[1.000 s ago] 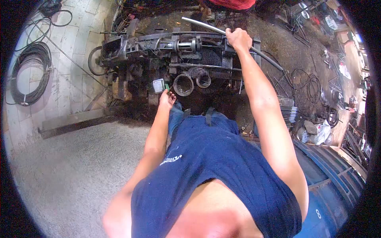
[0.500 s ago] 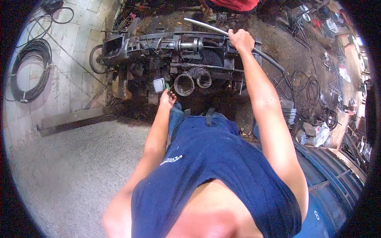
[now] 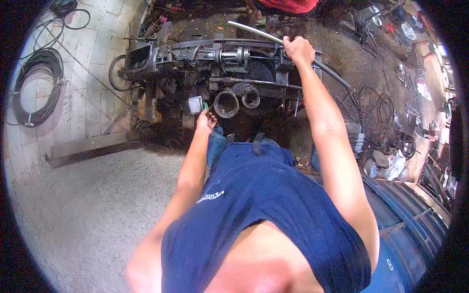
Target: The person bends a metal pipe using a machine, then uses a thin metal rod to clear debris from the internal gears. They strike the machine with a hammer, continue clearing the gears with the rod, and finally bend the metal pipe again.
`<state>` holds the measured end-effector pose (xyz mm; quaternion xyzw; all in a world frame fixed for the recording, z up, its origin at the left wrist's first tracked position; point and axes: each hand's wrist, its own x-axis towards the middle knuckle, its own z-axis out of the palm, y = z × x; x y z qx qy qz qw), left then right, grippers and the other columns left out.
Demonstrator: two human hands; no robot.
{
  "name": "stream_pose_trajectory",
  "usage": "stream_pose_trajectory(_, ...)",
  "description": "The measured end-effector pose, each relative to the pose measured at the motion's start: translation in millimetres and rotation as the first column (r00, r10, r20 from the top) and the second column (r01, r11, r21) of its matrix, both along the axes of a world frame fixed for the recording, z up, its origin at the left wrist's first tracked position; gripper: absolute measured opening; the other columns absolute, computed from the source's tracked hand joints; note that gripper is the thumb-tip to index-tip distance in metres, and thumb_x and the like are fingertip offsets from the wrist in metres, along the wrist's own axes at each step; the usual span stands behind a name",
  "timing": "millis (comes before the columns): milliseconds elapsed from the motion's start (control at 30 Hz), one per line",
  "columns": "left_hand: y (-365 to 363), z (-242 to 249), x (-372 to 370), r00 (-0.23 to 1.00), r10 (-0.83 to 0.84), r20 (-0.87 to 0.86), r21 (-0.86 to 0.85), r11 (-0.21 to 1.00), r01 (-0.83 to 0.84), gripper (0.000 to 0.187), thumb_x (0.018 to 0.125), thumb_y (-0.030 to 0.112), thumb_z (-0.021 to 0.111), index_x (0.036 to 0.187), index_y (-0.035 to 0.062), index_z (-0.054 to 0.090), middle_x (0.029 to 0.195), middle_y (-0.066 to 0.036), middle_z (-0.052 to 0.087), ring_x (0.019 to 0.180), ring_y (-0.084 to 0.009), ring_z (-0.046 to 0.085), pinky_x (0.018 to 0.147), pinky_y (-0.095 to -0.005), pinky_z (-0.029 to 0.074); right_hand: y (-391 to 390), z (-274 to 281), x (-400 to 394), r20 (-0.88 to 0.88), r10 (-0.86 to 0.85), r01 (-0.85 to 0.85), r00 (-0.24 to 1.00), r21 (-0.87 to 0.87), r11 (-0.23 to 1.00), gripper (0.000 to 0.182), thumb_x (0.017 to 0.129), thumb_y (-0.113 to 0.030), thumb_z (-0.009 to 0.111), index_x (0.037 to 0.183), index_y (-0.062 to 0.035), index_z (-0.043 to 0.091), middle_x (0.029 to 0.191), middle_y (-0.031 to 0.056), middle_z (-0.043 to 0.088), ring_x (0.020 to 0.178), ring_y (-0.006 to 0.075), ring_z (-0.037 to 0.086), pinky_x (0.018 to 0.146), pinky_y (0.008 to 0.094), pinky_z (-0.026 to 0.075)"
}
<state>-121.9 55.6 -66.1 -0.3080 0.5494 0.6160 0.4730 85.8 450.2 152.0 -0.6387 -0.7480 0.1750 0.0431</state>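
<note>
My right hand is closed around a long, slightly curved metal bar. The bar's bright end points to the upper left, and its darker part runs down to the right behind my forearm. Lower down, my left hand has its fingers curled at the green side of a small box with a pale label. Its grip is partly hidden. Between and beyond both hands lies a dark, greasy machine with a shiny cylindrical part. Two round open pipe ends face me beneath it.
A black coiled cable lies on the pale tiles at left. At top, a person in red is partly visible. Cables, plastic bags and scrap metal are scattered at right. A blue metal panel borders my right side.
My right hand and the bar have shifted very slightly to the right. My left hand stays at the small box.
</note>
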Motion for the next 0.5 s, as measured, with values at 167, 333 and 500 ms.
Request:
stream_pose_trajectory(167,0.2,-1.2,0.3,1.0,-0.01,-0.005,-0.006,1.0,0.01,0.022,0.096,0.031,0.055,0.09,0.0099,0.053,0.076,-0.002,0.054,0.068,-0.0168,0.054,0.063,-0.0346,0.048,-0.8,-2.4,-4.6,0.0,-0.004,0.004,1.0,0.002,1.0,0.059,0.083,-0.055,0.05,0.097,-0.0021,0.072,0.099,0.0218,0.07,0.094,0.0357,0.068,0.083,0.0433,0.053)
stream_pose_trajectory(333,-1.4,-12.3,-3.7,1.0,-0.031,0.002,-0.037,0.999,0.031,0.023,0.096,0.032,0.054,0.088,0.0101,0.053,0.076,-0.001,0.054,0.068,-0.0161,0.054,0.063,-0.0344,0.048,0.4,0.2,-1.5,0.01,0.008,-0.008,1.0,0.005,1.0,0.059,0.083,-0.055,0.05,0.097,-0.002,0.072,0.099,0.0216,0.07,0.095,0.0356,0.068,0.083,0.0432,0.053)
stream_pose_trajectory(500,-1.8,-11.1,-3.4,0.999,-0.046,0.011,-0.02,0.999,0.046,0.02,0.097,0.032,0.054,0.093,0.0123,0.052,0.076,0.0,0.054,0.068,-0.0155,0.054,0.063,-0.034,0.048,-0.3,-1.1,0.6,0.001,-0.009,0.009,1.0,0.006,1.0,0.059,0.083,-0.055,0.05,0.097,-0.0018,0.072,0.099,0.0212,0.07,0.094,0.0357,0.068,0.082,0.0433,0.053)
